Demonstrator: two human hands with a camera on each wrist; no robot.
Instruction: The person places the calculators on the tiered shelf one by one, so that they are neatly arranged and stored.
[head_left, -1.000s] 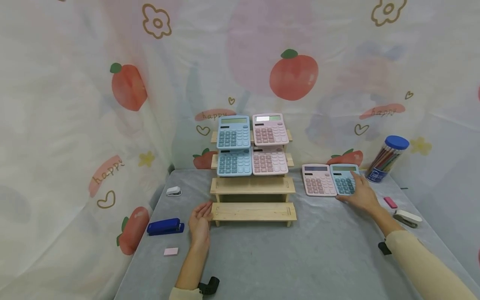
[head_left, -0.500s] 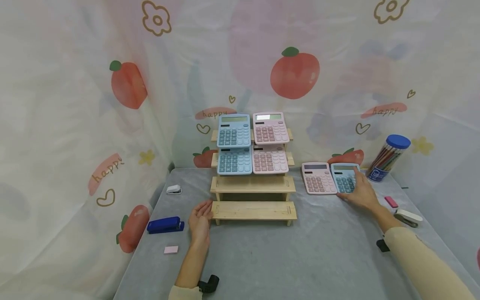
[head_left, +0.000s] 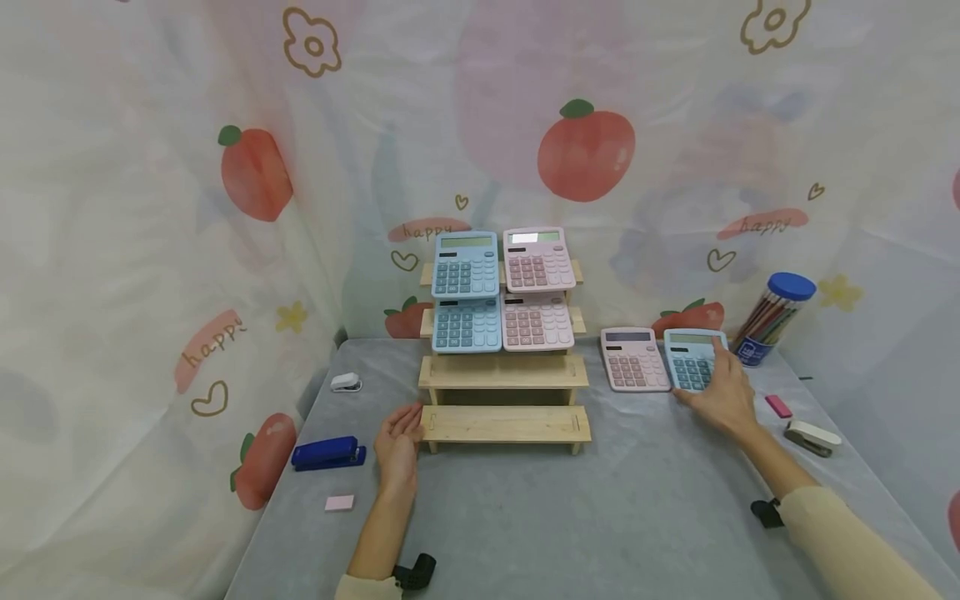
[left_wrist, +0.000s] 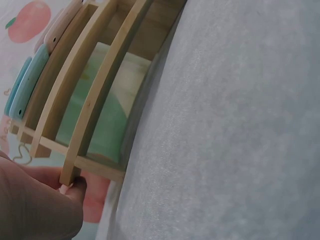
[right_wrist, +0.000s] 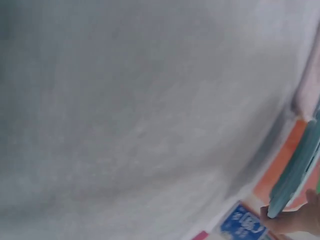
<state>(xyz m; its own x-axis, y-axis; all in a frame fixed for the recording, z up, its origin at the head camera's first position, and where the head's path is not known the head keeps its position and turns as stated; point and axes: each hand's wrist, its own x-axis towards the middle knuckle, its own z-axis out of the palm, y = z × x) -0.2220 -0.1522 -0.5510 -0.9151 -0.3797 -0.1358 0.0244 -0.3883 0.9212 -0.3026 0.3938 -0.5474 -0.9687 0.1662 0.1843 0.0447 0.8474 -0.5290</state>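
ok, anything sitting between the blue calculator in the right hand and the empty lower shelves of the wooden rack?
Only the pink calculator, lying flat right beside the blue calculator on the rack side. The right hand grips the blue one. Past the pink one, bare table up to the rack; both lower shelves are free.

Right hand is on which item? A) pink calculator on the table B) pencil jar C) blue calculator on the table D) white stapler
C: the right hand grips the blue calculator on the table, beside the pink calculator; the wrist view shows fingers on its edge.
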